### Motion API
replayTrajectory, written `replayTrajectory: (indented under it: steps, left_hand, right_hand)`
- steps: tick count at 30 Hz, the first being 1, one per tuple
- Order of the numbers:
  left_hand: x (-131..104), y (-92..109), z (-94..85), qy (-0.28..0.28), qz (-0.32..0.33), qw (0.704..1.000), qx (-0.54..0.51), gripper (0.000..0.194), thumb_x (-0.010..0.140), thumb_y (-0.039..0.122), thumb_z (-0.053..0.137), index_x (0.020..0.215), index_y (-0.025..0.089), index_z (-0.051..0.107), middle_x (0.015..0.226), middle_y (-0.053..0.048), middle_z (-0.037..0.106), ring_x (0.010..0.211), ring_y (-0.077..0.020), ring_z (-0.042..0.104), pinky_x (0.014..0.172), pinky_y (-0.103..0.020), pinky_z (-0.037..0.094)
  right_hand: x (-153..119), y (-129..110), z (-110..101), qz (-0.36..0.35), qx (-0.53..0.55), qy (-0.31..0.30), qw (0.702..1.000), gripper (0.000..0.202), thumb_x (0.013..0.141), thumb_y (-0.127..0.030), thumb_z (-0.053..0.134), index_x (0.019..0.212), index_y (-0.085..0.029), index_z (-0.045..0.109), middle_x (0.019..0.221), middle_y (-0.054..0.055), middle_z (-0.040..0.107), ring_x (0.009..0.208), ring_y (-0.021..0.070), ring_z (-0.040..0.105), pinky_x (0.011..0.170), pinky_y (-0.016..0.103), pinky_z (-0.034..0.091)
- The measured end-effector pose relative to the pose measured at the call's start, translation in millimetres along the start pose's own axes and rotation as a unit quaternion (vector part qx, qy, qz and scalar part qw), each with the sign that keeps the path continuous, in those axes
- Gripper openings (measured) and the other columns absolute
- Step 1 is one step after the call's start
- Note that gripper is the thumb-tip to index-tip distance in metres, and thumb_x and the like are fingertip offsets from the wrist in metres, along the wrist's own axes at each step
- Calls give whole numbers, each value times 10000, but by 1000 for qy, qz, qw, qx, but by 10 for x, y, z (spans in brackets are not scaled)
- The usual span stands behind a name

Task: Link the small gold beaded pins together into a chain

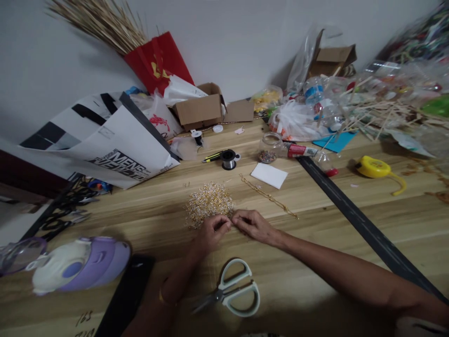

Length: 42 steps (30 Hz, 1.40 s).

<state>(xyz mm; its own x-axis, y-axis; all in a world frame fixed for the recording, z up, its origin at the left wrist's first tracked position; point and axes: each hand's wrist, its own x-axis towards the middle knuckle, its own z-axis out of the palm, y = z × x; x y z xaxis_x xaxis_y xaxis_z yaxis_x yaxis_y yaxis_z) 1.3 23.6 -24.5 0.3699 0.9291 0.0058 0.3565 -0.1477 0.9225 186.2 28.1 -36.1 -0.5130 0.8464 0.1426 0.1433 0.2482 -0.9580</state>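
Note:
My left hand and my right hand meet fingertip to fingertip at the middle of the wooden table. Both are closed in a pinch, and whatever lies between the fingers is too small to make out. Just beyond my left hand is a loose pile of tiny gold and silver pieces, which the hand partly covers. A thin gold chain stretches across the wood past my right hand. Nearer to me, scissors with pale handles lie with their blades pointing left.
Behind the pile stand a spool of wire, a jar of beads and a white pad. A yellow tape measure sits right, a purple and white bottle left. Bags, cardboard boxes and plastic bottles crowd the wall.

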Motion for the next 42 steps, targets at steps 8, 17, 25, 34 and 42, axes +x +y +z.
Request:
replayTrajectory:
  steps: [8,17,25,34,42]
  left_hand:
    - [-10,11,-14,1,1,1000,9,250,811,346,516,705,144,619,637,-17,609,619,-126,545,586,-216,423]
    - [3,-38,24,-2,-34,999,-37,104,678,204,623,759,140,614,672,-20,629,623,-122,580,609,-226,461]
    - [0,-35,48,42,-19,999,-22,107,659,181,607,754,146,573,651,-6,592,597,-111,555,568,-211,446]
    - [-6,0,2,15,-14,1000,4,130,751,247,573,778,141,643,722,-37,672,677,-144,601,633,-229,457]
    - [-18,-11,-6,-1,18,1000,-13,157,804,262,529,847,138,615,702,-29,647,663,-140,594,631,-233,447]
  right_hand:
    - [-4,7,22,0,23,6,1000,337,910,-451,430,787,-152,524,556,-51,403,506,89,354,486,211,274]
    - [-15,-2,29,-6,10,10,1000,325,922,-442,417,787,-157,498,586,-41,429,532,91,365,508,212,277]
    - [-23,-6,31,-1,2,3,1000,324,926,-444,408,794,-160,493,600,-40,426,538,91,361,510,213,279]
    - [-16,5,43,2,31,7,1000,340,922,-470,406,790,-165,474,589,-41,434,519,87,380,490,204,291]
    - [-21,-47,41,2,37,3,999,334,929,-458,392,788,-166,469,575,-38,453,503,85,398,479,199,306]
